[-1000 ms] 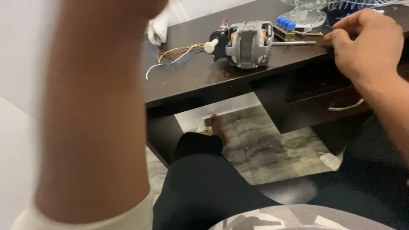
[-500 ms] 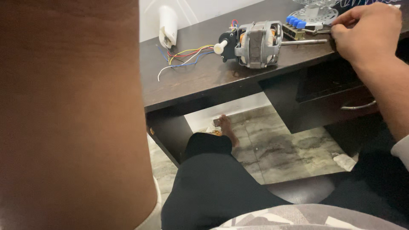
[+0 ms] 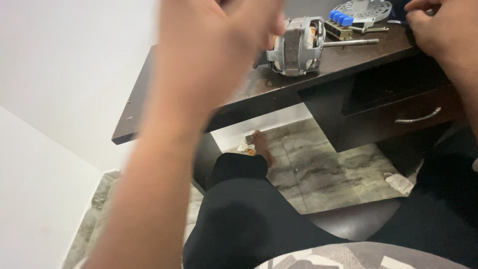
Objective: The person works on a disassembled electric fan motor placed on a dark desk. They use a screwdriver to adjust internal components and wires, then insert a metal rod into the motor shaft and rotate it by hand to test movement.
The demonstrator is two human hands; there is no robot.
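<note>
Lying on its side just right of the raised, blurred left hand [image 3: 219, 45], whose grip I cannot tell, the fan motor [image 3: 297, 47] points its shaft toward the right hand [image 3: 440, 30], curled with nothing visibly held.

The dark brown desk [image 3: 348, 65] stands against a white wall [image 3: 69, 65]. Under its top there is a drawer [image 3: 408, 112] with a curved metal handle [image 3: 417, 118]. The floor [image 3: 323, 174] has grey marble tiles. A crumpled white piece of paper [image 3: 399, 183] lies on the floor at the right. A bare foot [image 3: 262, 148] rests on the tiles under the desk, with a leg in black trousers [image 3: 239, 214].
</note>
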